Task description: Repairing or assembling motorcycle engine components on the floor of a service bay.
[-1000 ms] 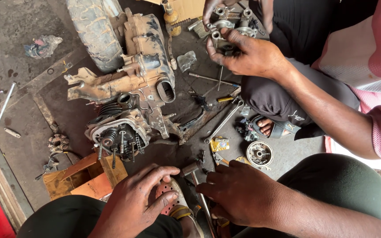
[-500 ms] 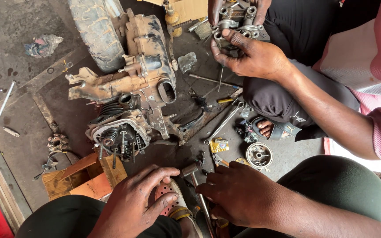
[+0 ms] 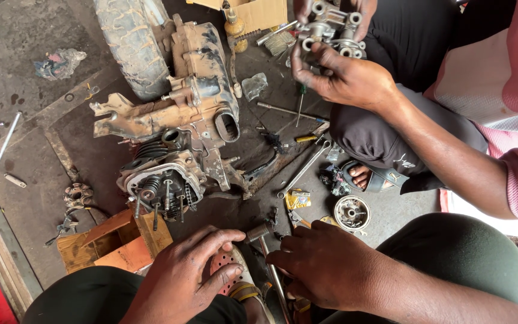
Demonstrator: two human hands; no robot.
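Note:
My left hand (image 3: 187,279) lies at the bottom of the view, fingers spread, fingertips on a red-and-white perforated sandal (image 3: 228,263). My right hand (image 3: 325,267) sits just right of it, back to the camera, fingers bent under. A hammer (image 3: 260,233) lies between the two hands, and its handle runs down past my right fingers; I cannot tell whether they grip it. Beyond my hands, a dirty dismantled engine (image 3: 175,144) lies on the floor. At the top, a co-worker's hands hold a silver metal engine part (image 3: 331,24).
A worn tyre (image 3: 130,42) lies behind the engine. Orange wooden blocks (image 3: 115,243) prop the engine's near side. A long spanner (image 3: 304,169), a round metal part (image 3: 352,213), screwdrivers and small bits litter the floor. The co-worker's sandalled foot (image 3: 364,177) is at right.
The co-worker's hands have shifted the metal part slightly up and turned it. My own hands have hardly moved.

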